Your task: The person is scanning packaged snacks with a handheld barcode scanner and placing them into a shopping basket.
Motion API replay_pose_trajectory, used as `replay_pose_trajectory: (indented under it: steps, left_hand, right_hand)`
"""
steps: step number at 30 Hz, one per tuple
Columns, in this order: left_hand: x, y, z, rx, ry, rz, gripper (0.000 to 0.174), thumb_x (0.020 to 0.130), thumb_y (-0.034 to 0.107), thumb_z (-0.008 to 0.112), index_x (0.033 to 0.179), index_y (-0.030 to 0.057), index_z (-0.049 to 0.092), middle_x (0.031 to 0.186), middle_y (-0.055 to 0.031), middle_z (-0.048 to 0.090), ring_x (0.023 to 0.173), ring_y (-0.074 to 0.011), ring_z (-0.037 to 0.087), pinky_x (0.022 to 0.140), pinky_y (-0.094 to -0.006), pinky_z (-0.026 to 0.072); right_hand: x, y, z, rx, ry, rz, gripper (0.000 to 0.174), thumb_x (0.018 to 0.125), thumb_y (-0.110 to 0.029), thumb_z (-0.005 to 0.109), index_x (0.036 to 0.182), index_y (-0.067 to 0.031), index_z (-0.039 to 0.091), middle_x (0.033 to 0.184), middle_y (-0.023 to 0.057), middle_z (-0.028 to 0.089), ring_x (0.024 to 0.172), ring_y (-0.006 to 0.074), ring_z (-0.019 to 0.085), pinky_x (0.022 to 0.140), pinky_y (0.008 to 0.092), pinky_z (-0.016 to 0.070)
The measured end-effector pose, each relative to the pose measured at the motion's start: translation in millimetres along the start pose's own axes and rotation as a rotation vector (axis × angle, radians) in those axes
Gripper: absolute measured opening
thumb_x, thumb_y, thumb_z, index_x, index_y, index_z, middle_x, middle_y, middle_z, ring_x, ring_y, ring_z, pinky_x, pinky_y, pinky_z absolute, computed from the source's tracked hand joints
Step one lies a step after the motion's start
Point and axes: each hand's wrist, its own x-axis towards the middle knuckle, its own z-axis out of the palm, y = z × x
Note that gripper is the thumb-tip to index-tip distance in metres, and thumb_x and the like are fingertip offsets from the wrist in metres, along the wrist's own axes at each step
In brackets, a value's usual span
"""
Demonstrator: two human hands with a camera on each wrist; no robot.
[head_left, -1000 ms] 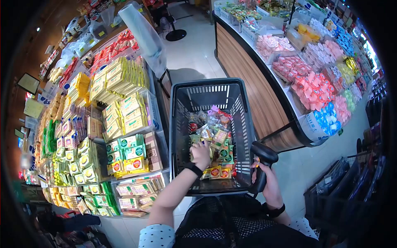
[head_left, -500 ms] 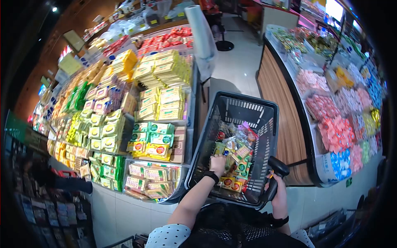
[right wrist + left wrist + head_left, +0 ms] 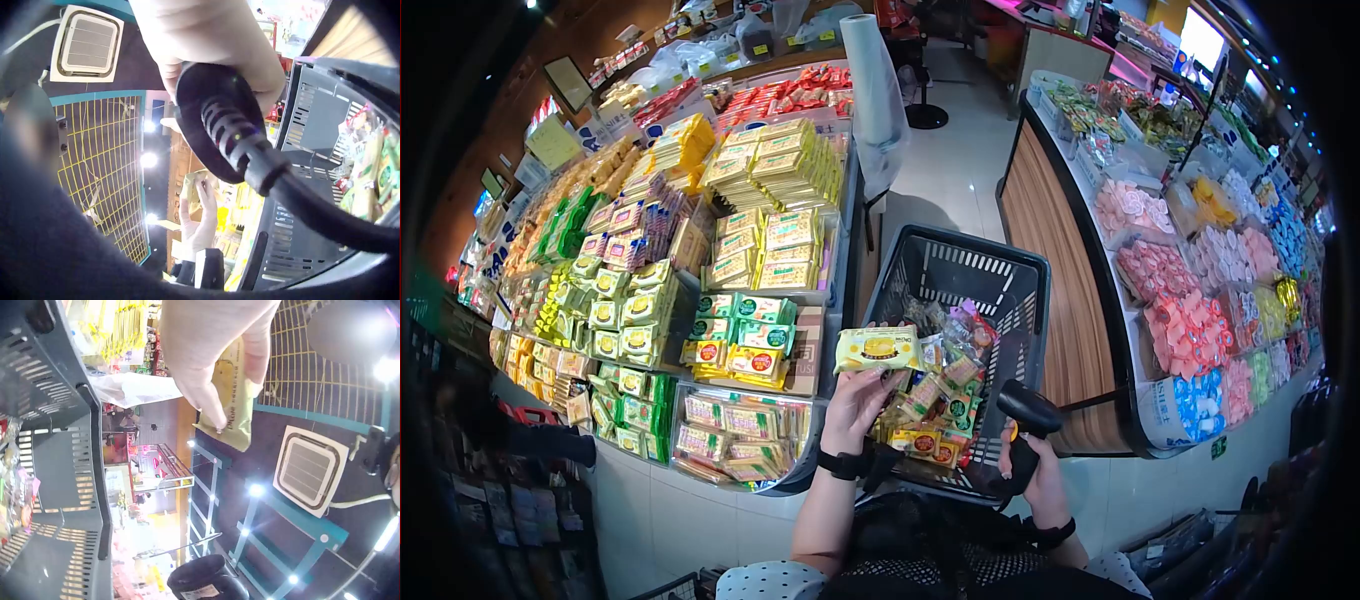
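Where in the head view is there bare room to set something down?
Bare floor lies beyond the basket, between the plastic roll and the wood-panelled counter. The basket and left display are crowded with packets.

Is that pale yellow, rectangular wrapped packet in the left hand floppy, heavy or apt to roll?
The packet seems stiff: it doesn't droop from the left hand. It's probably light, held up one-handed. Its flat shape suggests sliding, not rolling.

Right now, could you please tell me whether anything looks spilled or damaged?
Nothing stands out: the packets lie jumbled but inside the basket, and the yellow packet in the left hand shows no obvious damage.
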Motion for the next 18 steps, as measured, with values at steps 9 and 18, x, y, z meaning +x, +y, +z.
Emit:
replay_pose_trajectory:
  steps: [9, 18]
  left_hand:
    - [5.8, -37.4, 14.3, 0.231, -0.091, -0.129, 0.068, 0.066, -0.018, 0.057, 0.126, 0.0046, 0.036, 0.129, -0.0107, 0.041, 0.121, -0.0238, 0.04, 0.099, -0.036, 0.037]
    - [-18.4, -67.7, 2.3, 0.389, -0.024, -0.156, 0.056, 0.071, -0.014, 0.057, 0.122, 0.0035, 0.042, 0.123, -0.0094, 0.048, 0.114, -0.021, 0.048, 0.096, -0.0333, 0.0394]
  right_hand:
    - [-11.1, -19.2, 6.5, -0.038, -0.369, 0.197, 0.026, 0.079, -0.01, 0.052, 0.102, 0.0018, 0.048, 0.085, 0.0127, 0.055, 0.067, 0.0195, 0.059, 0.056, 0.0266, 0.0456]
    - [-10.9, 5.7, 28.4, -0.259, -0.366, 0.254, 0.015, 0.084, -0.011, 0.055, 0.089, 0.0023, 0.057, 0.077, 0.0088, 0.059, 0.06, 0.0127, 0.057, 0.05, 0.0237, 0.0439]
